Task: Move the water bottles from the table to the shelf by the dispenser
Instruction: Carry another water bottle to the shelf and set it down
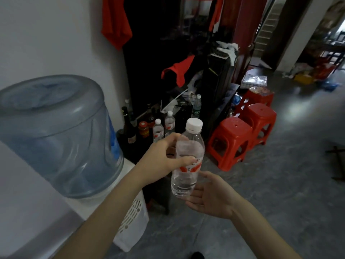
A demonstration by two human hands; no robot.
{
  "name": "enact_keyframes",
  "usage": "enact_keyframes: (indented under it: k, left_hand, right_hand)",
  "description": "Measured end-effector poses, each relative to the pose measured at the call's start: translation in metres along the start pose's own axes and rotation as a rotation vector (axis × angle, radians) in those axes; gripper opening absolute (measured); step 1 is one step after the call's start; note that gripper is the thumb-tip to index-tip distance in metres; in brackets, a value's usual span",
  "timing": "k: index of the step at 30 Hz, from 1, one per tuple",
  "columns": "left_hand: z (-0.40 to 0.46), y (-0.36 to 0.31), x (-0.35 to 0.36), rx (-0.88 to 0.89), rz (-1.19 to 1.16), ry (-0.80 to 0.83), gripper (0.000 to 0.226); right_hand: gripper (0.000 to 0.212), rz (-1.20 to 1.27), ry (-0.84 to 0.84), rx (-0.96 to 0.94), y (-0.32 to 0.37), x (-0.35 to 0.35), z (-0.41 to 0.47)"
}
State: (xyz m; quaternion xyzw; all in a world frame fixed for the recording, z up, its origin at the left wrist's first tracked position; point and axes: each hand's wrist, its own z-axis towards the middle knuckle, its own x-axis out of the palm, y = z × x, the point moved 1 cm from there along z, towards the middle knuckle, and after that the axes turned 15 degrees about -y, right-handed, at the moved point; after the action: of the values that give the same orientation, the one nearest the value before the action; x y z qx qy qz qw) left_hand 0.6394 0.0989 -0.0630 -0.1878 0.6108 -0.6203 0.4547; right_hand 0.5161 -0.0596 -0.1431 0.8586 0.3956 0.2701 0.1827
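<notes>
My left hand (pixel 160 156) grips a clear water bottle (pixel 187 161) with a white cap and a red-and-white label, upright in mid-air in front of me. My right hand (pixel 209 195) is just below and to the right of the bottle's base, palm up with fingers relaxed, and holds nothing. On the dark shelf (pixel 130 150) beside the dispenser stand two matching small water bottles (pixel 158 130), (pixel 169 122), and a green-labelled bottle (pixel 196 106) stands further back.
The white dispenser (pixel 130 217) with its big blue jug (pixel 56 135) fills the left. Dark glass bottles (pixel 128 126) and a red-lidded jar (pixel 143 129) crowd the shelf. Red plastic stools (pixel 229 141) stand to the right on the grey floor.
</notes>
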Motion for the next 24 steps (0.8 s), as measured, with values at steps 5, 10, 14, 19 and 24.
enact_keyframes:
  k: [5, 10, 14, 19, 24]
  left_hand:
    - [0.073, -0.010, 0.026, 0.042, 0.029, -0.016, 0.044]
    - [0.138, -0.017, 0.063, 0.062, 0.060, -0.037, 0.048]
    - [0.177, -0.008, 0.081, 0.020, 0.058, -0.088, 0.046]
    - [0.216, 0.005, 0.086, -0.018, 0.158, -0.123, 0.043]
    - [0.258, 0.025, 0.089, -0.029, 0.220, -0.152, 0.050]
  right_hand:
    - [0.063, 0.008, 0.047, -0.042, 0.072, -0.032, 0.026]
    - [0.064, 0.044, 0.097, -0.036, 0.133, -0.069, 0.056]
    - [0.061, 0.055, 0.109, -0.014, 0.173, -0.096, 0.085]
    - [0.064, 0.039, 0.106, 0.034, 0.209, -0.105, 0.133]
    - [0.059, 0.025, 0.098, 0.077, 0.248, -0.103, 0.185]
